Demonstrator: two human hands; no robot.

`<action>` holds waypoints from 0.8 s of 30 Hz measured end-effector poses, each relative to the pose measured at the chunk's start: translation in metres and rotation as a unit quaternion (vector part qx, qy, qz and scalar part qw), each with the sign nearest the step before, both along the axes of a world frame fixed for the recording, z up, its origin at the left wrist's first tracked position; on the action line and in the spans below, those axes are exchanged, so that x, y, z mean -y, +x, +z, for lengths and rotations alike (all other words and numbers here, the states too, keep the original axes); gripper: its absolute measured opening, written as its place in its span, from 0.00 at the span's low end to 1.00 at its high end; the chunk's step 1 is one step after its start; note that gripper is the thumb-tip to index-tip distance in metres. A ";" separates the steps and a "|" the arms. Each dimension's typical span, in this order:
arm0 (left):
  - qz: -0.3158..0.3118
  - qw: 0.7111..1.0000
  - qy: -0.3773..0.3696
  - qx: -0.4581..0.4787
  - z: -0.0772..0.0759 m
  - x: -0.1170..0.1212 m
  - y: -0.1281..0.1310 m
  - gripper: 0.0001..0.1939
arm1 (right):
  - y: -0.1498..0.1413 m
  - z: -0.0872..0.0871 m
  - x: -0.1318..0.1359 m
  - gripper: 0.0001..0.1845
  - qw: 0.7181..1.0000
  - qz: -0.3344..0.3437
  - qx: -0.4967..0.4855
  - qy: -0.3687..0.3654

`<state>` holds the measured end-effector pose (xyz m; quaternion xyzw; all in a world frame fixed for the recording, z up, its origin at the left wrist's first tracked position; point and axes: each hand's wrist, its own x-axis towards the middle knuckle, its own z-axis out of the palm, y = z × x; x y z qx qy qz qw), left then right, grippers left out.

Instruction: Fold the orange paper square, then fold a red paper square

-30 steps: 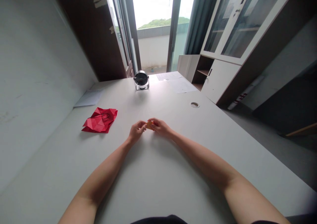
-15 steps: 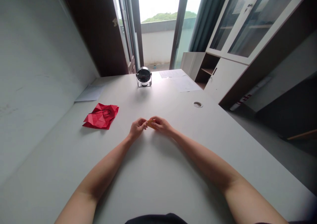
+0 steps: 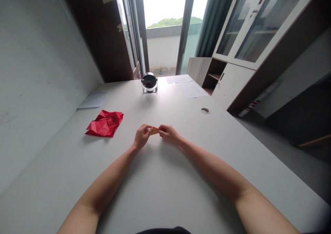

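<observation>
Orange piece [image 3: 154, 131] pinched by both hands [image 3: 142, 136]; white cabinet [image 3: 234, 84] at right, lower door [image 3: 199, 68] open, shelf [image 3: 214, 76] inside.

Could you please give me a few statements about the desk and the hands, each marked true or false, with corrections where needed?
1. The left hand and the right hand both hold the small orange piece. True.
2. The red paper lies to the right of both hands. False: it lies to the left of them.
3. A thin black cord lies on the red paper. True.
4. The round black-and-silver device stands between the hands and the person's body. False: it stands beyond the hands, near the far edge of the white desk.
</observation>
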<state>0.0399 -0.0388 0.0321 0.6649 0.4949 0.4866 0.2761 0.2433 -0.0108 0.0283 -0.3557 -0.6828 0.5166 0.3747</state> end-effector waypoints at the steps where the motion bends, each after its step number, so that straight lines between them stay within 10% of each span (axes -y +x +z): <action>1: -0.005 1.000 -0.013 0.020 0.000 -0.001 0.000 0.14 | 0.000 0.000 0.000 0.12 1.000 0.006 -0.018 -0.007; 8: -0.100 0.970 -0.135 0.178 -0.006 -0.006 0.006 0.19 | -0.004 0.003 0.001 0.21 0.989 0.055 -0.134 -0.024; 24: -0.169 0.946 -0.185 0.206 -0.003 -0.004 0.007 0.20 | -0.004 -0.005 -0.001 0.18 0.990 0.028 -0.137 0.000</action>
